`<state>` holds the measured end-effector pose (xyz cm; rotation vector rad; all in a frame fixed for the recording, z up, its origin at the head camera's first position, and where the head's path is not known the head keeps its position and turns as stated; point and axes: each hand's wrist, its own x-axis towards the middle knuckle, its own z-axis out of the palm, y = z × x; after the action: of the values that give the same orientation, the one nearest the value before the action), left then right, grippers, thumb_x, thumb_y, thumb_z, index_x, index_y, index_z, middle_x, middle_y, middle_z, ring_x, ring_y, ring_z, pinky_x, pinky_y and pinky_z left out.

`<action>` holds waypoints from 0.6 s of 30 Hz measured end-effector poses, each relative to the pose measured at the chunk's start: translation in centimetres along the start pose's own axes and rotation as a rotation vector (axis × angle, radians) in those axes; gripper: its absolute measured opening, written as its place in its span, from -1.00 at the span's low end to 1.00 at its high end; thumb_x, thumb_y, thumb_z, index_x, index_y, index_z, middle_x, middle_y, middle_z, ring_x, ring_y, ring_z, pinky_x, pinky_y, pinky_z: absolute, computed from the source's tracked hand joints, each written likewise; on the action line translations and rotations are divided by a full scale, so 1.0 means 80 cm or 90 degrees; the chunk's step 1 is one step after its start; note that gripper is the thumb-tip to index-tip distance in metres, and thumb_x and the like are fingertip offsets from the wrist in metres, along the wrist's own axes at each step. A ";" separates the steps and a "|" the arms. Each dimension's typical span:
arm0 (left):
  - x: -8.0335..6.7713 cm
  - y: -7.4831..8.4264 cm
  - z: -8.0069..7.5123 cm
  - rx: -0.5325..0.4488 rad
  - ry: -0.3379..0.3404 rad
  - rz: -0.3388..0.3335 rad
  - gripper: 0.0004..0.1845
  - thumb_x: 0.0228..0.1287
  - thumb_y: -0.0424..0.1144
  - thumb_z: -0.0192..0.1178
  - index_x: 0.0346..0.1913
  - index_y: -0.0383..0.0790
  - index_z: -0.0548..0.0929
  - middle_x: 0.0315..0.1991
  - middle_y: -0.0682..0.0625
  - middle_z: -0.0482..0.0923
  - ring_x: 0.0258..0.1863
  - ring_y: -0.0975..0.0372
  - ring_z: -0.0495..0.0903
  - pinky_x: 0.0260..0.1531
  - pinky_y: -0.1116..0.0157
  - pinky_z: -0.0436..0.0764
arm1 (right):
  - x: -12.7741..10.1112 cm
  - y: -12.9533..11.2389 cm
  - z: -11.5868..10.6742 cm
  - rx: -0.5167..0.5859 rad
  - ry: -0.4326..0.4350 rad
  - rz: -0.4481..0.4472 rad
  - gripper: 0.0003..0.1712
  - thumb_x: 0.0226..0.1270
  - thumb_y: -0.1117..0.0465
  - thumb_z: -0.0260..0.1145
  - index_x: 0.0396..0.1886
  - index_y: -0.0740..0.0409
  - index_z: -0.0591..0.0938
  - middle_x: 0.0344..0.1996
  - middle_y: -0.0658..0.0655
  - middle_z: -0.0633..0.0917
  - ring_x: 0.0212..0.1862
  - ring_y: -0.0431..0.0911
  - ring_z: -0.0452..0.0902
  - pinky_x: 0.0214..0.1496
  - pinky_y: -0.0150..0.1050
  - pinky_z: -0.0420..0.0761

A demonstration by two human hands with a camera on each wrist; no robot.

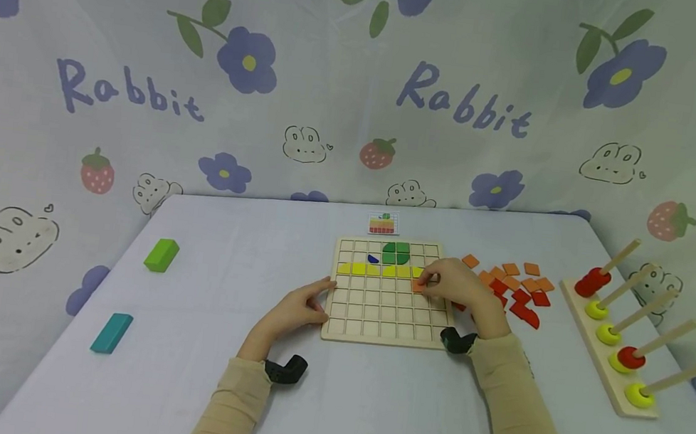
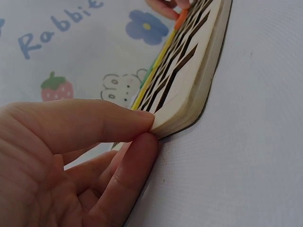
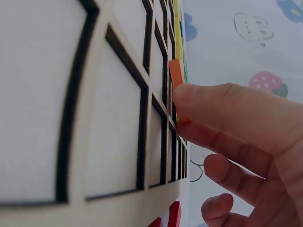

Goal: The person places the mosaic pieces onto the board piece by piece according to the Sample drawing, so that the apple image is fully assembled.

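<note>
A wooden grid board (image 1: 388, 315) lies on the table. My left hand (image 1: 295, 308) steadies its left side, fingertips touching the edge. In the left wrist view, the left fingertips (image 2: 147, 119) sit right at the board's corner. Over the board's right part, my right hand (image 1: 459, 283) pinches an orange tile (image 1: 418, 286) between thumb and forefinger, just below the yellow row. The right wrist view shows that orange tile (image 3: 175, 72) tilted on edge against the grid. Yellow tiles (image 1: 358, 269) run across one row, with green pieces (image 1: 396, 253) and a small blue piece (image 1: 372, 258) above.
Loose orange tiles (image 1: 511, 269) and red tiles (image 1: 524, 313) lie right of the board. A peg stand (image 1: 603, 353) with red and yellow rings stands at far right. Behind the board is a small pattern card (image 1: 383, 223). Green (image 1: 161, 254) and teal blocks (image 1: 112, 333) lie left.
</note>
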<state>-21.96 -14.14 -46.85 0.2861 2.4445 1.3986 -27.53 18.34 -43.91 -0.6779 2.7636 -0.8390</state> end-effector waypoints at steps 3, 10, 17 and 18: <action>0.000 0.001 0.000 0.000 0.000 -0.001 -0.26 -0.04 -0.44 0.30 0.31 -0.12 0.37 0.41 -0.03 0.12 -0.44 0.22 0.39 -0.44 0.35 0.39 | -0.002 -0.001 -0.002 -0.008 0.008 -0.020 -0.91 0.08 0.22 0.39 -0.38 0.11 0.72 -0.34 0.03 0.70 -0.26 -0.08 0.52 -0.18 -0.16 0.50; 0.001 0.002 0.001 0.002 0.003 -0.011 -0.26 -0.04 -0.44 0.30 0.31 -0.10 0.37 0.40 0.01 0.12 -0.44 0.23 0.40 -0.43 0.35 0.39 | -0.003 0.001 -0.003 -0.010 0.014 -0.002 -0.90 0.07 0.23 0.39 -0.39 0.12 0.74 -0.29 0.07 0.70 -0.18 -0.01 0.54 -0.08 -0.05 0.50; 0.002 0.000 0.001 -0.002 0.005 -0.011 -0.25 -0.06 -0.45 0.30 0.30 -0.10 0.38 0.41 0.01 0.12 -0.45 0.23 0.40 -0.43 0.34 0.39 | 0.000 0.001 0.000 -0.050 0.010 0.008 -0.90 0.06 0.16 0.42 -0.41 0.06 0.75 -0.34 0.00 0.69 -0.22 -0.07 0.53 -0.07 -0.09 0.49; 0.002 0.000 0.001 -0.004 0.003 -0.010 -0.25 -0.06 -0.45 0.30 0.30 -0.11 0.38 0.41 0.00 0.12 -0.45 0.23 0.39 -0.43 0.34 0.39 | 0.000 0.001 0.000 -0.051 0.009 0.011 -0.90 0.05 0.16 0.42 -0.42 0.05 0.75 -0.35 -0.01 0.68 -0.24 -0.09 0.52 -0.08 -0.10 0.49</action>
<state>-22.09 -13.99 -46.92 0.2609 2.4412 1.4013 -27.57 18.35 -43.98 -0.6620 2.8246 -0.7361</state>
